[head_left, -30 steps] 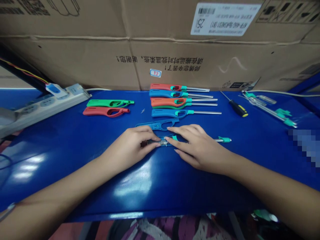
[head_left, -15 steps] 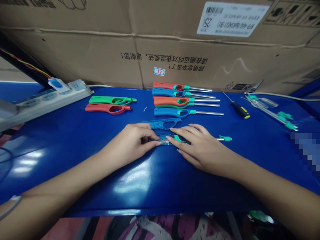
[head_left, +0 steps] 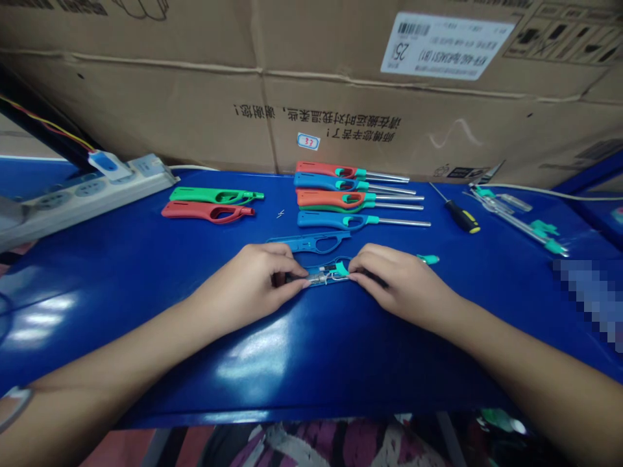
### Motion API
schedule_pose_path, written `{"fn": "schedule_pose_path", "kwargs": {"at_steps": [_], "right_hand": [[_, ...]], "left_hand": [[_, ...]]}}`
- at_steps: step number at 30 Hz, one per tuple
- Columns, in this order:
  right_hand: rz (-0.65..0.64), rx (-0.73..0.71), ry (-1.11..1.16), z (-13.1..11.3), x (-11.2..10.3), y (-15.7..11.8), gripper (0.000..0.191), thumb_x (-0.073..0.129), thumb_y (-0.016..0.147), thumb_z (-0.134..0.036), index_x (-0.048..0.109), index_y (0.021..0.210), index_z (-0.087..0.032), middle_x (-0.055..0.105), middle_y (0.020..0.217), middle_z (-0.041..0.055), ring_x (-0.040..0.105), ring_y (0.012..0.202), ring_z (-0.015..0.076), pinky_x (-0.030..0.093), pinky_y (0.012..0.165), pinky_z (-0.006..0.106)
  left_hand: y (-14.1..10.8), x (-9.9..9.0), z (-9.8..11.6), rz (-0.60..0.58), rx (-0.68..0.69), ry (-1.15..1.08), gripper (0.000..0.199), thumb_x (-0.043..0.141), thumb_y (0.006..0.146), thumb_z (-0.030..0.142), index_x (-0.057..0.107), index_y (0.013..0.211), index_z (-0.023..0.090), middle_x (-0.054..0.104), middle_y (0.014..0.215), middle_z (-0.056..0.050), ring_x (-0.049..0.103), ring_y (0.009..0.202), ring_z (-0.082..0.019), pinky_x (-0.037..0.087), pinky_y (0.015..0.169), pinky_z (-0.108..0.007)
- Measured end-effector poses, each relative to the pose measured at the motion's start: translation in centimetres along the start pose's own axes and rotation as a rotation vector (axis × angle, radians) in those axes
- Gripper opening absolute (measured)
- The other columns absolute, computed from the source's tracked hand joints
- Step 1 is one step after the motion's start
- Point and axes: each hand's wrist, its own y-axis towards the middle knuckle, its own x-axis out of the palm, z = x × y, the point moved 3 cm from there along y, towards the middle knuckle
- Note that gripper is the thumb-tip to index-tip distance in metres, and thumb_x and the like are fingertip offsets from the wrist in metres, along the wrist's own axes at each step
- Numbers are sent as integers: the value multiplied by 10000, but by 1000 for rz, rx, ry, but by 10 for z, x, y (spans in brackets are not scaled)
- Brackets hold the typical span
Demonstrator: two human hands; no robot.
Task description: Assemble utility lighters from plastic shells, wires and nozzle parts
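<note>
Left hand (head_left: 253,275) and right hand (head_left: 403,279) each pinch one end of the open shell (head_left: 314,272), tips nearly closed. Can't tell if they grip shell or parts inside. Shell's on the table (head_left: 341,363), open side up, probably so the parts stay seated and reachable; two-end hold likely steadies it. Loose half (head_left: 311,243) sits just beyond, probably for easy reach. Left fingers hide shell's left end; right hand covers the rod, teal tip (head_left: 430,259) showing past it. Pixelated patch (head_left: 591,292) unreadable.
</note>
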Motion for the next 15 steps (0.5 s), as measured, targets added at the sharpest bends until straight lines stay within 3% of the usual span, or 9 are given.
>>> {"fn": "schedule_pose_path", "kwargs": {"at_steps": [5,9,15], "right_hand": [[-53,-1,-22,1,0,-1,169,446,1032,-205,613,1059,-196,663,1001,70,634,897,186,504,776,312],[-71,-35,-57,1,-2,1,180,440,1029,-199,619,1055,-198,670,1005,70,632,917,192,506,779,317],[-93,-63,-144,0,-6,1,171,484,1012,-230,631,1093,-194,674,1069,80,640,947,213,506,747,329]], "left_hand": [[-1,-2,8,23,83,141,192,662,924,298,747,1062,195,686,990,-60,653,905,-200,543,817,-340],[-2,7,14,-7,209,217,271,587,971,278,659,1220,197,652,1216,-98,589,1126,-253,499,988,-431],[-5,24,14,-103,271,265,362,457,1026,193,581,1365,226,600,1364,-102,556,1250,-262,486,1056,-443]]}}
